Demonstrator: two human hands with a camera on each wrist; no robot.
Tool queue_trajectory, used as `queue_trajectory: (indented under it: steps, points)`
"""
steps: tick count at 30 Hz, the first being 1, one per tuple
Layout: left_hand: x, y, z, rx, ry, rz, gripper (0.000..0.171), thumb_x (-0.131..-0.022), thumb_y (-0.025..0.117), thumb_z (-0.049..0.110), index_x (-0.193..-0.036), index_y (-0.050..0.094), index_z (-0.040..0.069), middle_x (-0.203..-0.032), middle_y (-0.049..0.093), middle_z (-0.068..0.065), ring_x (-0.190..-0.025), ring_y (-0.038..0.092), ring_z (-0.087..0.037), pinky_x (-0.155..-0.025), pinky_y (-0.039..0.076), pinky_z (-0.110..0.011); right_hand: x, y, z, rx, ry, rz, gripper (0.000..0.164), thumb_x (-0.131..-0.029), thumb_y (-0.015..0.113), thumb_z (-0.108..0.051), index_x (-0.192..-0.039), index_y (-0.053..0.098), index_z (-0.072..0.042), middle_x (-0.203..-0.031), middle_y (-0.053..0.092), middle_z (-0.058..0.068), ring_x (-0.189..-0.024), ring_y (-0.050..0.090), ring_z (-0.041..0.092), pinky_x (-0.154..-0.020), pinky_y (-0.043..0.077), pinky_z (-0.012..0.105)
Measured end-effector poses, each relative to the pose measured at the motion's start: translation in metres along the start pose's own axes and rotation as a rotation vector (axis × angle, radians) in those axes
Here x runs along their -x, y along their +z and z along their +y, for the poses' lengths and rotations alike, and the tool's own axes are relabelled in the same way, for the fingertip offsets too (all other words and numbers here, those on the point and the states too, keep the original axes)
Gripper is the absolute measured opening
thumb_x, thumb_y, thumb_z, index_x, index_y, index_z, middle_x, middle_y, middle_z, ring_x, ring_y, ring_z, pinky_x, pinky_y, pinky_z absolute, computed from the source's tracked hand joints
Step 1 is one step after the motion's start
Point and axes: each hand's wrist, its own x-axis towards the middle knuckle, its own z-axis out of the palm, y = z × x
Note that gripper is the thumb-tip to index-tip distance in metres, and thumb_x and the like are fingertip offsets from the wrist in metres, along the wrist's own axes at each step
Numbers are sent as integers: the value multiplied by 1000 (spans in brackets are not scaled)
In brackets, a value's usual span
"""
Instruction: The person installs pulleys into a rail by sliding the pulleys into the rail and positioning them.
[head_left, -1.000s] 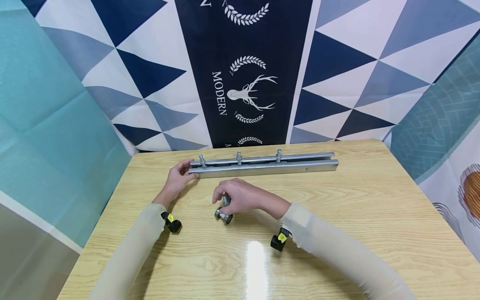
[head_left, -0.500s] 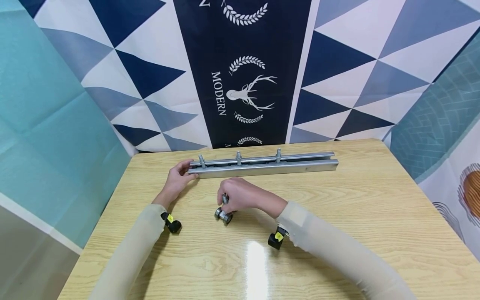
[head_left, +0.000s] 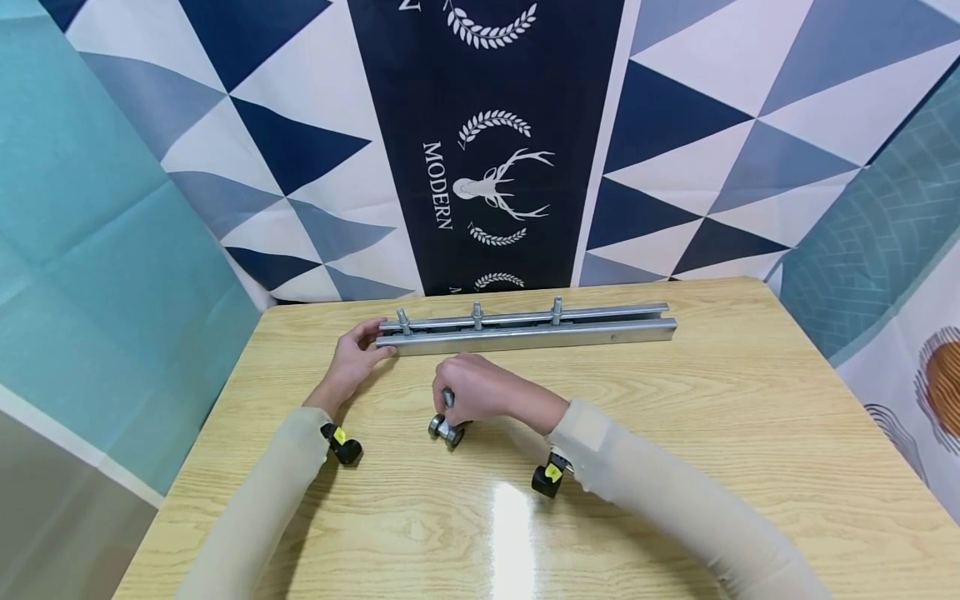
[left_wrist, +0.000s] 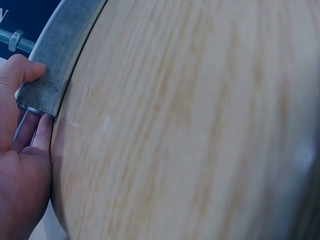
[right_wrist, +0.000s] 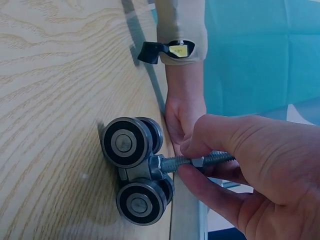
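A long metal C-channel rail [head_left: 525, 337] lies across the back of the table, its slot facing up. My left hand [head_left: 356, 358] holds its left end, thumb on the near side; the left wrist view shows fingers at the cut end of the rail [left_wrist: 60, 52]. Three threaded studs [head_left: 477, 316] stand up out of the slot. Nearer the front, my right hand [head_left: 482, 388] pinches the threaded stud of a roller trolley [head_left: 446, 431]. In the right wrist view the trolley's wheels [right_wrist: 123, 143] rest at the wooden surface, with thumb and forefinger around the nut [right_wrist: 198, 162].
The light wood table [head_left: 637, 467] runs up to a patterned cloth backdrop [head_left: 487, 125], with teal cloth [head_left: 112, 250] along the left side. A black wrist camera [head_left: 547, 481] sticks out below the right sleeve.
My right hand's fingers have closed on the trolley's stud, from a looser hold around it, and the hand has shifted slightly. My left hand and the rail have stayed in place.
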Motion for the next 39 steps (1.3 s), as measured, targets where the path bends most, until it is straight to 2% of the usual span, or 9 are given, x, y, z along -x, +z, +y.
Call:
queue_trajectory:
  steps: [7, 15, 20, 28, 39]
  points:
    - [0, -1, 0, 13, 0, -16, 66, -85, 73, -2, -146, 48, 3, -148, 49, -20, -134, 45, -31, -123, 31, -42, -1, 5, -1, 24, 3, 33, 12, -70, 81, -12, -69, 76, -22, -83, 68, -9, -77, 58, 10, -70, 48, 27]
    - [1, 0, -1, 13, 3, -15, 65, -85, 74, 0, -145, 50, 4, -147, 49, -19, -134, 45, -32, -123, 31, -43, 0, 8, -3, 9, 43, 61, 17, -70, 80, -10, -65, 73, -24, -82, 66, -9, -77, 57, 12, -68, 47, 27]
    - [0, 0, 1, 8, 6, -14, 65, -85, 74, 0, -145, 50, 5, -147, 49, -19, -134, 45, -30, -123, 32, -42, 2, 5, -3, 20, 52, 68, 17, -71, 80, -10, -65, 73, -24, -81, 66, -10, -79, 57, 12, -73, 49, 30]
    - [0, -1, 1, 1, 1, -10, 65, -85, 74, -1, -144, 50, 5, -147, 50, -18, -134, 45, -30, -123, 31, -41, 7, -4, -2, -1, 26, 103, 17, -70, 78, -6, -66, 73, -21, -79, 65, -8, -71, 56, 11, -59, 47, 22]
    - [1, 0, 1, 12, -10, -12, 64, -85, 73, -2, -144, 50, 4, -147, 50, -18, -133, 46, -30, -123, 32, -41, 21, -11, 7, 17, 49, 108, 17, -71, 77, -5, -65, 72, -21, -80, 65, -7, -71, 56, 10, -59, 49, 23]
